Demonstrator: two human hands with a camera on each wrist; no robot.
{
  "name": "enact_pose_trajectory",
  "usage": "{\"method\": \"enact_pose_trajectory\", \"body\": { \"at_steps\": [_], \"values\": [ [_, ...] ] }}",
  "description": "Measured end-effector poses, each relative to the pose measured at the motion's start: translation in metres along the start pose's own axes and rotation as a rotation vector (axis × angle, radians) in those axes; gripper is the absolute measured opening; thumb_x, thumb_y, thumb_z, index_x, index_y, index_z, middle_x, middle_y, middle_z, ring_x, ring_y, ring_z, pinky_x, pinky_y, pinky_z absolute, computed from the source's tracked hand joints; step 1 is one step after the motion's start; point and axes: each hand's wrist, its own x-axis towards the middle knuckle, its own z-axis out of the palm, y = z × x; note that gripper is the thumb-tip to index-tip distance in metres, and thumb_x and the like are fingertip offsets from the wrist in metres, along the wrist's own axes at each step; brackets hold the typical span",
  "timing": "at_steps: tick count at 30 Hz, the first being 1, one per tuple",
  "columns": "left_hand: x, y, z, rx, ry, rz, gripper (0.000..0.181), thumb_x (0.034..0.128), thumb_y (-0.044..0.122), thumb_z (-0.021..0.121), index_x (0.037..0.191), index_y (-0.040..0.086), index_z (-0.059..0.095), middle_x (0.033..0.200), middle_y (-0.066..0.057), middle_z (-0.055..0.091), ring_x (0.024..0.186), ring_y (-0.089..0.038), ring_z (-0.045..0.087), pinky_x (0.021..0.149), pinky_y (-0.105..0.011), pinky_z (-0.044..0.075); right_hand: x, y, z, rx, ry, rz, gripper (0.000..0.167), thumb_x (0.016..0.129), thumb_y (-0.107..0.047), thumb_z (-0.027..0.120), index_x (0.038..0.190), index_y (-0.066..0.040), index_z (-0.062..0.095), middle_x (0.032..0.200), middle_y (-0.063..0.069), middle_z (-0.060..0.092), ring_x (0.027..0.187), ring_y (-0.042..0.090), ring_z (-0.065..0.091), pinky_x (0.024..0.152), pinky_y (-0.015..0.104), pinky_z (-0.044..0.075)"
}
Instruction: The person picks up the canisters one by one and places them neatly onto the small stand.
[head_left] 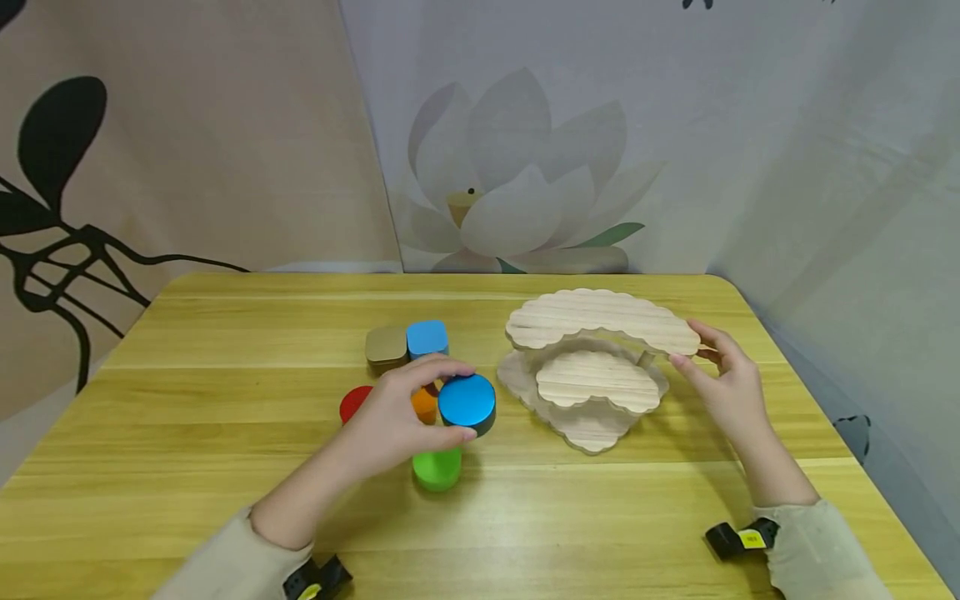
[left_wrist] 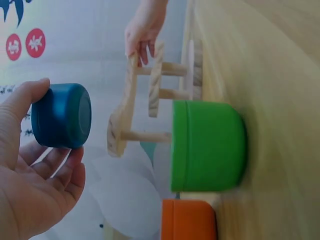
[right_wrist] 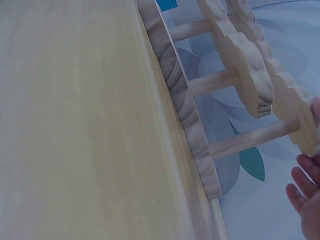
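Note:
My left hand (head_left: pixel 393 417) pinches a round blue tin (head_left: pixel 467 400) by its sides, thumb against fingers. In the left wrist view the blue tin (left_wrist: pixel 62 116) is held clear of the table. To its right stands a tiered wooden stand (head_left: pixel 600 318) with scalloped shelves on round pegs. My right hand (head_left: pixel 723 387) grips the right tip of its top shelf between thumb and fingers. The right wrist view shows the pegs joining the shelves to the base (right_wrist: pixel 185 95). Below the held tin sits a green tin (head_left: pixel 437 470), and an orange tin (head_left: pixel 424 406) is partly hidden by my left hand.
A red tin (head_left: pixel 355 403) lies left of my left hand, partly covered by it. Behind are a gold tin (head_left: pixel 386 344) and a blue square tin (head_left: pixel 427 337), side by side. A printed curtain (head_left: pixel 300 150) hangs behind the wooden table (head_left: pixel 225 400).

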Motion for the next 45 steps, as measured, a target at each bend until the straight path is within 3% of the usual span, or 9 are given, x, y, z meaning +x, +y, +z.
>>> {"method": "enact_pose_trajectory", "body": {
  "at_steps": [7, 17, 26, 39, 45],
  "values": [
    [0.019, 0.010, 0.009, -0.010, -0.003, 0.051, 0.056, 0.0706, 0.020, 0.087, 0.121, 0.014, 0.065, 0.116, 0.008, 0.062, 0.101, -0.014, 0.053, 0.082, -0.043, 0.046, 0.000, 0.001, 0.000, 0.008, 0.001, -0.003, 0.054, 0.087, -0.004, 0.069, 0.137, 0.002, 0.049, 0.128, 0.001, 0.054, 0.106, 0.000, 0.048, 0.087, 0.012, 0.039],
    [0.045, 0.032, 0.018, 0.030, 0.013, 0.080, 0.055, 0.0715, 0.023, 0.087, 0.122, 0.015, 0.064, 0.117, 0.010, 0.060, 0.098, -0.011, 0.052, 0.082, -0.037, 0.046, 0.001, 0.003, 0.000, 0.007, 0.018, -0.019, 0.053, 0.086, -0.001, 0.070, 0.136, 0.003, 0.049, 0.124, -0.004, 0.054, 0.106, -0.001, 0.049, 0.087, 0.011, 0.038],
    [0.070, 0.049, 0.028, 0.000, 0.002, 0.052, 0.055, 0.0725, 0.025, 0.086, 0.122, 0.020, 0.064, 0.117, 0.013, 0.059, 0.097, -0.011, 0.050, 0.079, -0.031, 0.047, 0.001, 0.003, 0.000, 0.003, 0.018, -0.018, 0.054, 0.086, -0.002, 0.070, 0.136, 0.002, 0.050, 0.124, -0.007, 0.054, 0.105, -0.001, 0.049, 0.087, 0.012, 0.039],
    [0.113, 0.064, 0.055, 0.003, -0.053, 0.100, 0.060, 0.0746, 0.029, 0.084, 0.128, 0.014, 0.061, 0.116, 0.005, 0.059, 0.096, -0.013, 0.050, 0.070, -0.026, 0.047, 0.000, 0.003, 0.002, 0.003, 0.028, -0.023, 0.052, 0.087, -0.003, 0.070, 0.135, 0.002, 0.051, 0.123, -0.005, 0.055, 0.102, 0.000, 0.050, 0.087, 0.011, 0.040],
    [0.129, 0.067, 0.068, 0.007, -0.058, 0.132, 0.061, 0.0761, 0.030, 0.082, 0.130, 0.014, 0.059, 0.121, 0.004, 0.057, 0.099, -0.010, 0.050, 0.074, -0.023, 0.045, 0.000, 0.002, 0.003, 0.010, 0.036, -0.035, 0.050, 0.087, -0.002, 0.069, 0.134, 0.004, 0.051, 0.122, -0.005, 0.055, 0.103, 0.000, 0.050, 0.088, 0.012, 0.039]
  ]
}}
